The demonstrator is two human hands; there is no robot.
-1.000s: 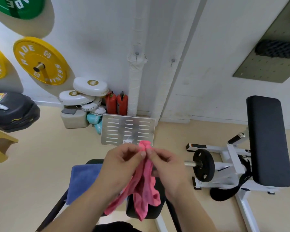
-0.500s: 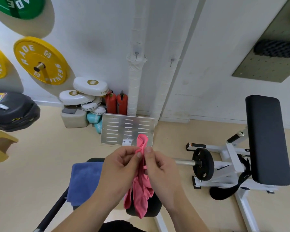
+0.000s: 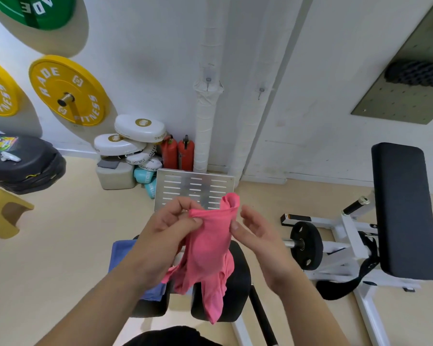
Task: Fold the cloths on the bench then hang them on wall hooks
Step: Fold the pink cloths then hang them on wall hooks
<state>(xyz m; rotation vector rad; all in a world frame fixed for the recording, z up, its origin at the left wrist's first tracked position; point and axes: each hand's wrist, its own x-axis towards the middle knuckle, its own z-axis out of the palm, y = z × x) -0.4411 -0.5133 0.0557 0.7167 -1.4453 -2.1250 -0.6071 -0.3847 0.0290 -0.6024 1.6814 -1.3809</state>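
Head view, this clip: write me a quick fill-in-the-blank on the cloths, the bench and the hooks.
The crumpled fabric cloth that the left hand pinches is ____ in colour.
On the black padded bench lies a second flat cloth, coloured ____.
The small metal wall hooks in view number ____.
Missing words: pink; blue; two.

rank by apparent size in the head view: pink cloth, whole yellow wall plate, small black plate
1-2. pink cloth and yellow wall plate: close, unranked; the cloth is nearer the camera
3. black plate, clearly smallest
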